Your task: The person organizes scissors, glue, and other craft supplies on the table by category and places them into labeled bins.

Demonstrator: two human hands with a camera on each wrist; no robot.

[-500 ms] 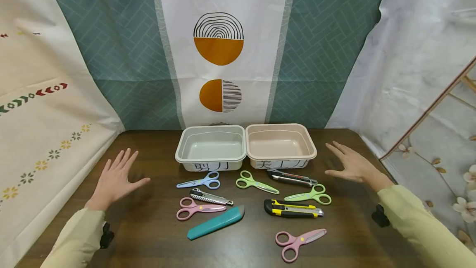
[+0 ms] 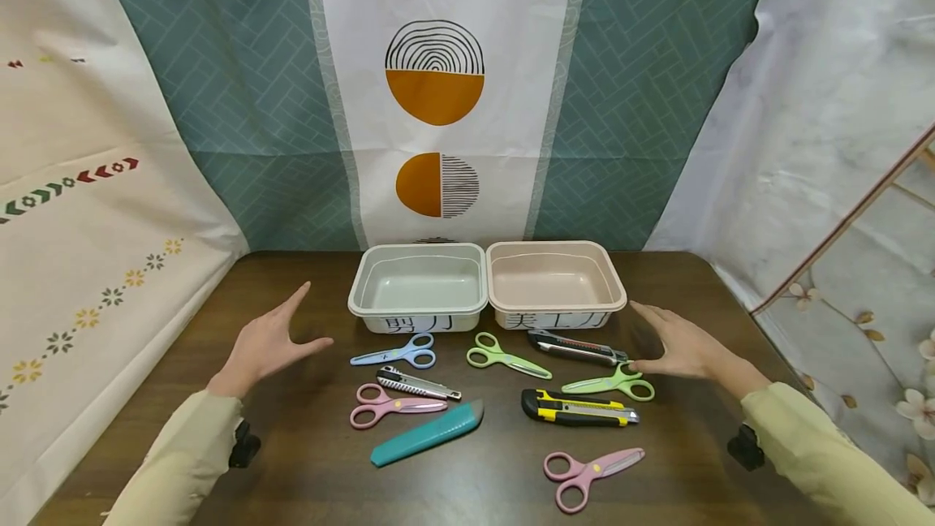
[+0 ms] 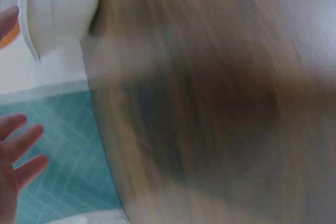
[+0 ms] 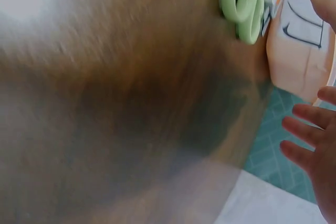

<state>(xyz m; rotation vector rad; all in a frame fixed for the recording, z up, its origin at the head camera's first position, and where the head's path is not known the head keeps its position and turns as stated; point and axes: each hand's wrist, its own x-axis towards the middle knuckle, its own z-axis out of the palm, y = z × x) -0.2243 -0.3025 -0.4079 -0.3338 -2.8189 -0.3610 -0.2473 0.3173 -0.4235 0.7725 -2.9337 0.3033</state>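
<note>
Both hands hover over the brown table (image 2: pixel 183 396), fingers straight and holding nothing. My left hand (image 2: pixel 286 325) stands on edge left of the blue scissors (image 2: pixel 398 356). My right hand (image 2: pixel 661 339) is just right of a green pair of scissors (image 2: pixel 610 384) and a dark utility knife (image 2: pixel 574 347). Between the hands lie another green pair (image 2: pixel 504 358), two pink pairs (image 2: pixel 391 406) (image 2: pixel 586 474), a silver knife (image 2: pixel 416 385), a yellow-black knife (image 2: pixel 579 410) and a teal knife (image 2: pixel 428 433). Both wrist views are blurred; the right wrist view shows green scissors (image 4: pixel 241 3) beside the pink tray (image 4: pixel 302 45).
Two empty labelled trays stand side by side at the back: a grey-white tray (image 2: pixel 418 307) on the left and a pink tray (image 2: pixel 557 303) on the right. Patterned cloths hang behind and on both sides. The table's right edge (image 2: pixel 738 299) is near my right arm.
Both hands have moved inward toward the tools. The left hand has turned from flat onto its edge and come closer to the blue scissors. Nothing on the table has moved.
</note>
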